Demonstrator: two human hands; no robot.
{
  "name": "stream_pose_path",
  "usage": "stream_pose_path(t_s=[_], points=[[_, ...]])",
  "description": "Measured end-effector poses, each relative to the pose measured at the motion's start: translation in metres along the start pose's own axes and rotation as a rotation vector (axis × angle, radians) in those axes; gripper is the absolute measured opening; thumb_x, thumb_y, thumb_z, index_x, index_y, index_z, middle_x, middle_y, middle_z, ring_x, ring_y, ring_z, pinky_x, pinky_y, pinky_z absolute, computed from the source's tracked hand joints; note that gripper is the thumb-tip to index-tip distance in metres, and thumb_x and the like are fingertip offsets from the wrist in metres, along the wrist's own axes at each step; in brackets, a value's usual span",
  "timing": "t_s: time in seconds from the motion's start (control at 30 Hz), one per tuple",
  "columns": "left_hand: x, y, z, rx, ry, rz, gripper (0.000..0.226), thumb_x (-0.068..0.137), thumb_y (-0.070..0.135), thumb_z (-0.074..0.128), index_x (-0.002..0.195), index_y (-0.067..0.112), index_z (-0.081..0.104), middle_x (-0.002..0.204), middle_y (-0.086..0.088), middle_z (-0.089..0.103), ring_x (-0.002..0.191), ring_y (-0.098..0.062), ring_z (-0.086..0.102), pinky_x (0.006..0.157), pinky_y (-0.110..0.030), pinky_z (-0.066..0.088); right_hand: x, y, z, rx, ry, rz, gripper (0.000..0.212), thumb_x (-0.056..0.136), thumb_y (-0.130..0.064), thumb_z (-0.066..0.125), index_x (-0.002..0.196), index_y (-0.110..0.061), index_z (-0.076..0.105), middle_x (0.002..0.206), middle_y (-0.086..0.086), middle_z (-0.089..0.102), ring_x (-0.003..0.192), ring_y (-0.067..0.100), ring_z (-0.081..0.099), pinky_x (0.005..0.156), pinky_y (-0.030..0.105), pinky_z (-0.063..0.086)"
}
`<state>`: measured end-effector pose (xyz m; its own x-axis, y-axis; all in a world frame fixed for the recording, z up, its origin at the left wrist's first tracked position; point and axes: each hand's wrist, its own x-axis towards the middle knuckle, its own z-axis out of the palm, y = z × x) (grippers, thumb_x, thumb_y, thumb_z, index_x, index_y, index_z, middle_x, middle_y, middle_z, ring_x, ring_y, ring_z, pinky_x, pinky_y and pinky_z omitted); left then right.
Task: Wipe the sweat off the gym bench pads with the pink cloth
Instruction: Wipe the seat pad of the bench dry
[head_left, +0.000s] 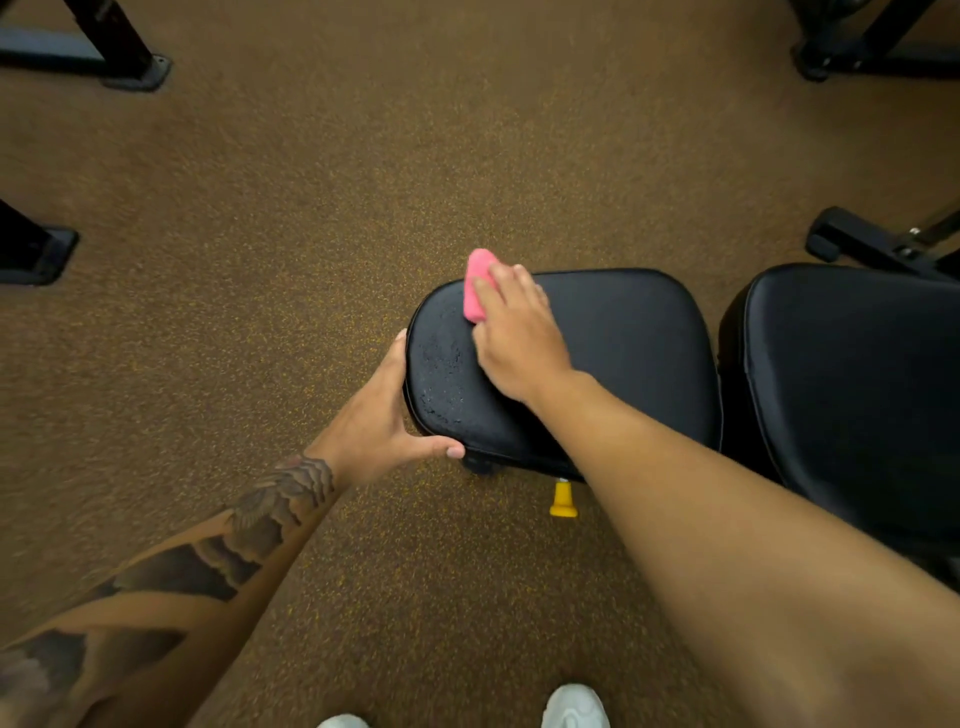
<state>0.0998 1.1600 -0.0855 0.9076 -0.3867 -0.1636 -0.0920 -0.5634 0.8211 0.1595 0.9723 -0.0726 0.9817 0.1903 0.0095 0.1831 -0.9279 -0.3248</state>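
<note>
Pink cloth (477, 285) lies flat under my right hand (519, 338) fingers at the seat pad's (623, 353) far-left corner; my left hand (387, 415) grips the near-left edge, so I should drag firmly nearward through the droplets (441, 374).

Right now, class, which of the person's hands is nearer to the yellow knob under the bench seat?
Left. The left hand grips the seat pad's near corner, just above the yellow knob. The right hand presses the pink cloth on the pad's far side.

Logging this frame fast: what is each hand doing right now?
Left hand: gripping the seat pad at its end edge.
Right hand: pressing the pink cloth on that pad.
</note>
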Motion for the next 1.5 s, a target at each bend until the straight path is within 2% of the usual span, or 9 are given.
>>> stream_pose_path(t_s=[0.23,0.4,0.53,0.73,0.87,0.97,1.17,1.3,1.5], points=[[-0.002,-0.002,-0.001,-0.001,0.015,0.008,0.138,0.054,0.058,0.089,0.156,0.028,0.001,0.158,0.02,0.018,0.138,0.017,0.017,0.11,-0.007,0.019,-0.104,0.025,-0.017,-0.01,-0.183,-0.372,0.053,0.091,-0.018,0.043,0.144,-0.01,0.043,0.154,0.008,0.035,0.144,0.031,0.025,0.119,0.042,0.019],[-0.001,-0.009,-0.001,0.03,-0.003,-0.053,0.144,0.05,0.07,0.086,0.154,0.033,-0.007,0.164,0.011,0.009,0.148,-0.003,0.01,0.121,-0.038,0.019,-0.087,0.069,-0.031,-0.015,-0.102,-0.134,0.055,0.089,-0.025,0.037,0.14,-0.006,0.048,0.148,0.014,0.042,0.139,0.039,0.033,0.111,0.055,0.032],[0.0,-0.011,0.001,0.016,0.012,-0.071,0.144,0.049,0.072,0.085,0.154,0.035,-0.005,0.163,0.011,0.014,0.148,-0.004,0.015,0.119,-0.042,0.025,-0.024,0.029,-0.013,0.022,0.026,0.07,0.056,0.088,-0.02,0.037,0.14,-0.002,0.045,0.15,0.017,0.039,0.14,0.044,0.028,0.114,0.054,0.024],[-0.001,-0.006,0.005,-0.038,0.042,-0.002,0.126,0.064,0.041,0.089,0.156,0.025,0.005,0.157,0.014,0.028,0.14,0.004,0.029,0.11,-0.015,0.029,-0.05,-0.04,0.015,0.077,-0.055,-0.217,0.056,0.088,-0.016,0.038,0.142,-0.002,0.042,0.15,0.015,0.039,0.142,0.037,0.026,0.119,0.048,0.018],[-0.001,-0.007,0.003,-0.062,0.019,-0.007,0.129,0.058,0.054,0.09,0.155,0.03,0.008,0.155,0.011,0.033,0.14,-0.004,0.035,0.114,-0.034,0.034,-0.137,0.002,-0.006,0.046,-0.161,-0.334,0.057,0.092,-0.022,0.04,0.148,-0.013,0.037,0.155,0.004,0.034,0.147,0.025,0.02,0.121,0.041,0.016],[0.0,-0.005,0.0,-0.066,0.014,-0.035,0.141,0.049,0.059,0.092,0.155,0.034,0.002,0.156,0.015,0.03,0.142,-0.001,0.028,0.117,-0.038,0.029,-0.151,0.052,-0.026,0.055,-0.122,-0.202,0.056,0.089,-0.022,0.04,0.143,-0.012,0.044,0.152,0.005,0.039,0.144,0.024,0.025,0.116,0.049,0.028],[-0.001,-0.004,0.001,-0.071,0.015,-0.01,0.135,0.051,0.051,0.094,0.154,0.037,0.007,0.149,0.023,0.035,0.135,0.01,0.032,0.107,-0.014,0.029,-0.062,0.02,-0.011,0.104,0.031,0.004,0.054,0.085,-0.022,0.034,0.129,0.0,0.057,0.138,0.019,0.052,0.132,0.045,0.041,0.11,0.054,0.034],[-0.001,-0.001,0.002,-0.055,0.019,0.0,0.131,0.048,0.054,0.093,0.152,0.028,0.018,0.147,0.021,0.039,0.132,0.009,0.038,0.107,-0.02,0.037,-0.065,-0.023,0.006,0.102,-0.107,-0.245,0.057,0.084,-0.022,0.034,0.134,-0.003,0.054,0.142,0.015,0.05,0.137,0.039,0.036,0.116,0.049,0.025],[-0.001,-0.003,0.001,-0.044,0.028,0.004,0.138,0.047,0.051,0.092,0.154,0.032,0.008,0.135,0.043,0.024,0.122,0.032,0.021,0.095,0.005,0.018,-0.125,0.043,-0.032,-0.003,-0.265,-0.538,0.05,0.089,-0.02,0.04,0.137,-0.013,0.053,0.148,0.001,0.045,0.143,0.025,0.031,0.117,0.041,0.027]])
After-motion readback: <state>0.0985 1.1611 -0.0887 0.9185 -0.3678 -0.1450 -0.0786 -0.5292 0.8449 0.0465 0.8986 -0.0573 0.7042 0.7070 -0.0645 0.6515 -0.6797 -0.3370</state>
